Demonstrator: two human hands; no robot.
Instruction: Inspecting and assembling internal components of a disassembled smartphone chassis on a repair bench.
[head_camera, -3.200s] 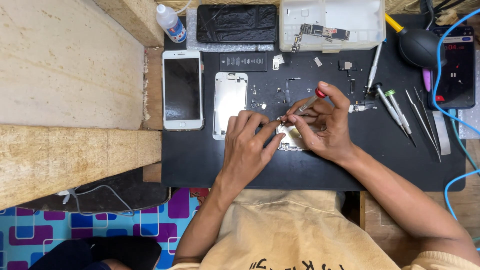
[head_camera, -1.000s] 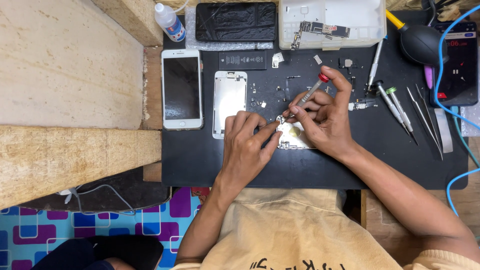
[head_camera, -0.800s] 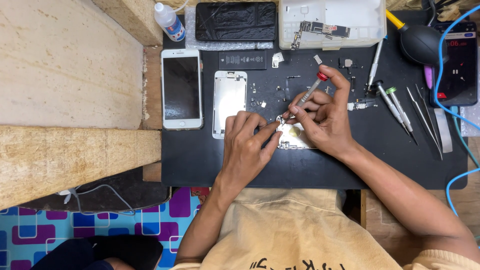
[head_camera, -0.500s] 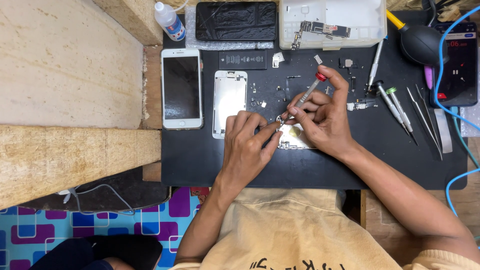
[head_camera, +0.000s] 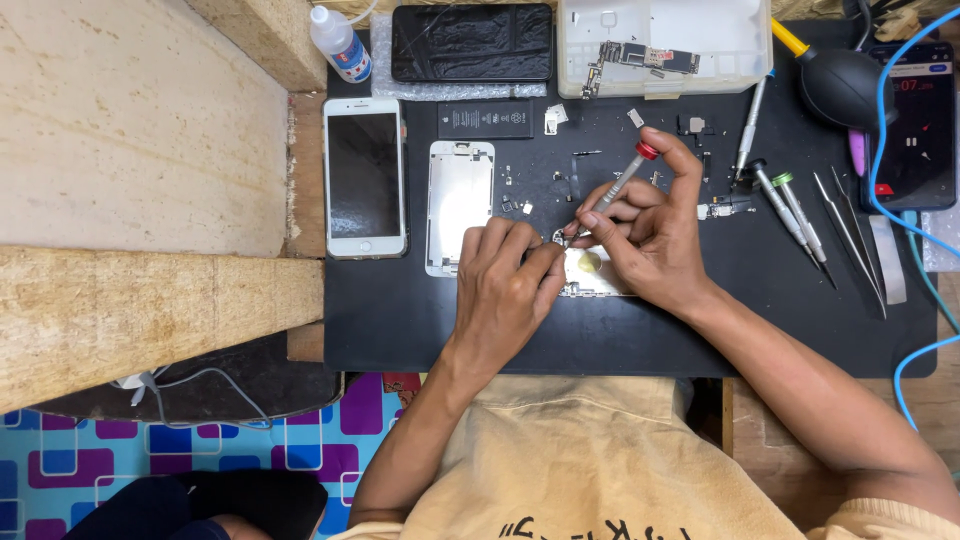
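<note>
Phone repair workshop. The counter carries a black work mat, precision screwdrivers, tweezers, a loose battery and a bare circuit board.

Lighting: bright, even, cast from overhead. Shadows: short and soft, seen under both forearms on the black mat. Glare: faint sheen noted on the dark phone screen. Focus: sharp throughout; no motion blur. Edge distortion: slight.
</note>
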